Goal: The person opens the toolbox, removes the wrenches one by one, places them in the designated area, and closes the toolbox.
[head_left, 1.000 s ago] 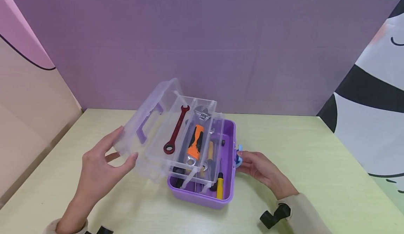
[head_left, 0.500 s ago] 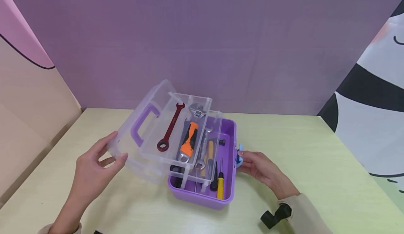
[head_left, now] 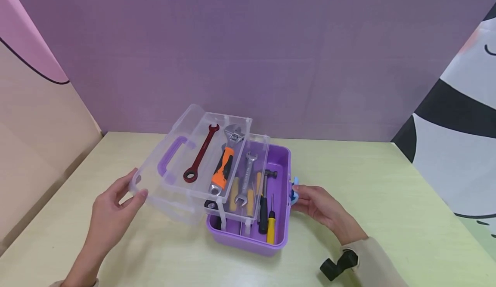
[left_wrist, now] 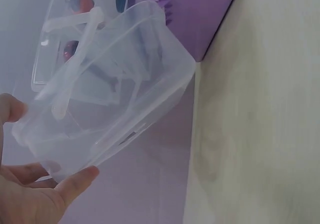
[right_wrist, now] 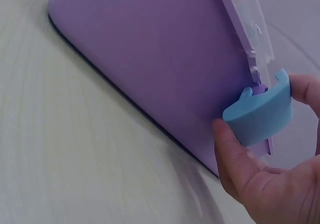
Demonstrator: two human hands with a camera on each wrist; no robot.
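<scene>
A purple toolbox [head_left: 248, 245] stands on the table with its clear lid [head_left: 164, 194] swung to the left. My left hand [head_left: 112, 220] pinches the lid's outer edge between thumb and fingers. On the box's right side, my right hand [head_left: 323, 209] holds the light-blue latch [right_wrist: 265, 115] between thumb and fingers. Raised clear trays carry a dark red wrench [head_left: 200, 154], an adjustable wrench [head_left: 222, 169] with an orange-black handle and a silver wrench [head_left: 246, 179]. Below, in the box, lie a black-handled hammer [head_left: 263, 214] and a yellow screwdriver [head_left: 271, 226].
The pale table [head_left: 348, 166] extends on both sides of the box. A purple backdrop [head_left: 248, 54] rises behind it. Printed side panels stand left and right. Wooden-handled tools [head_left: 234, 194] show partly through the lower tray.
My left hand has drawn the lid left and down, and the trays have shifted left with it, uncovering more of the hammer. My right hand has stayed at the latch.
</scene>
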